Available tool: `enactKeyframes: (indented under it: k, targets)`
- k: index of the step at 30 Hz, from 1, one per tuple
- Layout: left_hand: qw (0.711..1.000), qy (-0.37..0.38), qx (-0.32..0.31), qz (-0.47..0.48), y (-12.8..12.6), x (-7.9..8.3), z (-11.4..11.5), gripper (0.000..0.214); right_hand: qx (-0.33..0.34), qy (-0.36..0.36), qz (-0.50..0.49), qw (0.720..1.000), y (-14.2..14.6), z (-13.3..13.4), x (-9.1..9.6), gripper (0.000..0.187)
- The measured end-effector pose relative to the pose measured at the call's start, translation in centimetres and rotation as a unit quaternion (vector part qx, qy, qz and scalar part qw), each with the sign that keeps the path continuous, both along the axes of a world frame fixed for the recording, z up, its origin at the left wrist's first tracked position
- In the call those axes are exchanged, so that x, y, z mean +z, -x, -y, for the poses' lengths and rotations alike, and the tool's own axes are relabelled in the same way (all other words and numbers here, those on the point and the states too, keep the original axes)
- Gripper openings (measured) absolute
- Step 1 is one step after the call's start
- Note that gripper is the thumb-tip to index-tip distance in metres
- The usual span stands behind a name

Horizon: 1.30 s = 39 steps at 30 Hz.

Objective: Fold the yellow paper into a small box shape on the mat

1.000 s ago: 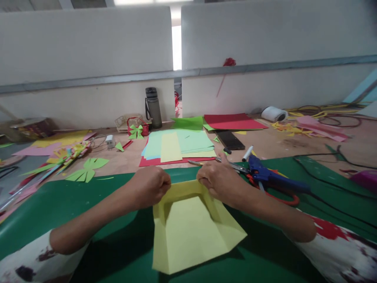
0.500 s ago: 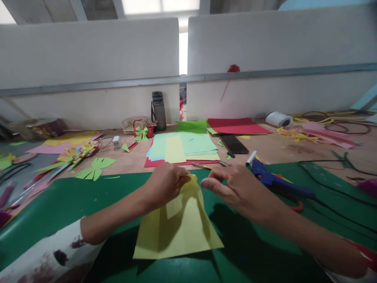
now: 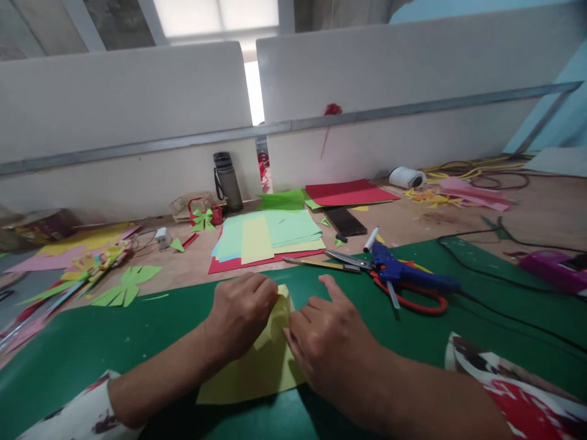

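A folded sheet of yellow paper (image 3: pixel 257 373) lies on the green cutting mat (image 3: pixel 92 342) in front of me. My left hand (image 3: pixel 241 315) is curled over the paper's far tip, fingers closed on it. My right hand (image 3: pixel 328 339) lies on the right side of the same paper, fingers pressing it down onto the mat. Much of the paper is hidden under both hands.
Red-handled scissors (image 3: pixel 403 296) and a blue glue gun (image 3: pixel 408 275) lie just right of my hands. A stack of coloured paper (image 3: pixel 266 235) sits beyond the mat, with a phone (image 3: pixel 345 221), a marker (image 3: pixel 370 239), a water bottle (image 3: pixel 228 181) and paper scraps around it. Cables run at the right.
The paper was held open between both hands, then gathered to a point by the left hand. Now the right hand has come down on it and both press it onto the mat.
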State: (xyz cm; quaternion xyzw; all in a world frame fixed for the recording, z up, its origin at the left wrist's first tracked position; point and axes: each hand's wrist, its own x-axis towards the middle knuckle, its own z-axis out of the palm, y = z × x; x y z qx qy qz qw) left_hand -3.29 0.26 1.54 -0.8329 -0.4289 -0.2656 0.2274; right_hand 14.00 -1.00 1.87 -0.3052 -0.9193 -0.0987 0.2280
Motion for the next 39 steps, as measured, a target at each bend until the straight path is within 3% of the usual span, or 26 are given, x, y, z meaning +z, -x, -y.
enactKeyframes:
  k: [4, 11, 19, 28, 39]
  targets:
    - [0.999, -0.018, 0.027, -0.015, -0.2, 0.6, 0.0, 0.021, 0.018, -0.032, -0.024, 0.999, 0.2, 0.5, -0.2, 0.022]
    - [0.998, 0.007, 0.001, 0.061, -0.2, 1.2, 0.2, 0.030, 0.033, -0.034, -0.034, 0.998, 0.3, 0.6, -0.6, 0.020]
    - [0.988, 0.127, 0.019, 0.084, -0.4, 1.7, 0.5, 0.038, 0.048, -0.053, -0.044, 0.996, 0.4, 0.2, -1.2, 0.020]
    - [0.980, 0.174, 0.032, 0.088, -0.3, 1.8, 0.2, 0.025, 0.059, -0.006, -0.083, 0.995, 0.3, -0.1, -0.5, 0.025]
    - [0.994, 0.094, -0.012, 0.055, 0.2, 0.9, -0.3, 0.043, 0.078, 0.016, -0.102, 0.992, 0.2, 0.0, -0.1, 0.026]
